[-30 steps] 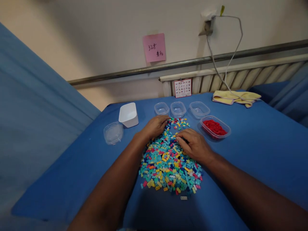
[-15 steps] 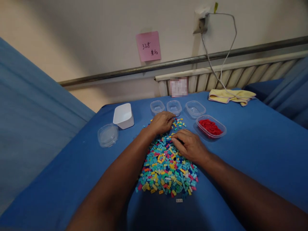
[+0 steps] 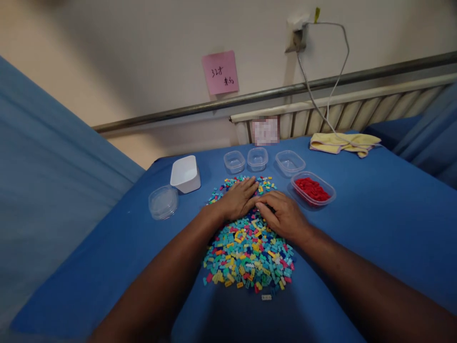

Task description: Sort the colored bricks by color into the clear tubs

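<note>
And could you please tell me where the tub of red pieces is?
In the head view, the clear plastic tub of red pieces sits right of the right hand, next to the rightmost empty tub.

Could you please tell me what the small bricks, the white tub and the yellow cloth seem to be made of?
Small bricks: most likely hard plastic, judging by their moulded block shapes and bright, even colours.
White tub: probably smooth, opaque plastic, given its rounded corners and plain, even walls.
Yellow cloth: a soft, matt textile, as its loose folds suggest; the fibre cannot be told.
</note>
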The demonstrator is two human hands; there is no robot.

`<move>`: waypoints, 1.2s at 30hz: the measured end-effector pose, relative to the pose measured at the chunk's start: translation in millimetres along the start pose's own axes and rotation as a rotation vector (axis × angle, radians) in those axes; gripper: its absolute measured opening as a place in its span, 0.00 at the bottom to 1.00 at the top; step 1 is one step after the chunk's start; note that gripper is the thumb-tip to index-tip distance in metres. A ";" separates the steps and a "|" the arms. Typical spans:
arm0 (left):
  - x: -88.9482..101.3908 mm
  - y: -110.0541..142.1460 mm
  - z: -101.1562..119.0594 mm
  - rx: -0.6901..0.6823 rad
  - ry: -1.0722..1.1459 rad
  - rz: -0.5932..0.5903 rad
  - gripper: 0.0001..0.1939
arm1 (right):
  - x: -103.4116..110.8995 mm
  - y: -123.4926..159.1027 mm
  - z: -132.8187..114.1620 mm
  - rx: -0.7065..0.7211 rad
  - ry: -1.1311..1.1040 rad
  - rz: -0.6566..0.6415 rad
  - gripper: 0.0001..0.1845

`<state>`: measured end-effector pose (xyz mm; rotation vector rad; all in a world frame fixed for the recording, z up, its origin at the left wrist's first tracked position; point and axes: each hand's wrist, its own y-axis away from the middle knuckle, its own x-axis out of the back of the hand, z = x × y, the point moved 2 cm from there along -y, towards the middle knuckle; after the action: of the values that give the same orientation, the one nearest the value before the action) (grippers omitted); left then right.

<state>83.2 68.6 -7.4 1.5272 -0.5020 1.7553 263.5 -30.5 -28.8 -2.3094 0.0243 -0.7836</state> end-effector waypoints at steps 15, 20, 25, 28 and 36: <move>21.1 61.9 -9.1 0.169 0.009 0.141 0.36 | -3.8 1.8 6.3 -0.040 0.017 -0.016 0.12; 17.4 12.3 -25.7 0.244 -0.059 0.162 0.34 | -1.8 2.5 5.7 -0.047 0.013 -0.033 0.13; 5.7 23.8 -17.1 0.211 -0.043 0.100 0.38 | -2.3 3.2 7.7 -0.047 0.004 -0.029 0.13; 0.3 58.3 -10.0 0.249 -0.035 0.081 0.42 | -3.5 3.3 8.5 -0.039 0.015 -0.042 0.12; -4.2 128.1 13.7 0.327 -0.048 0.046 0.38 | -3.1 4.2 6.2 -0.047 0.030 -0.077 0.14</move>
<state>-2.6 -25.1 13.9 1.7969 -0.2839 1.9108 265.1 -29.2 -36.7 -2.3544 -0.0332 -0.8643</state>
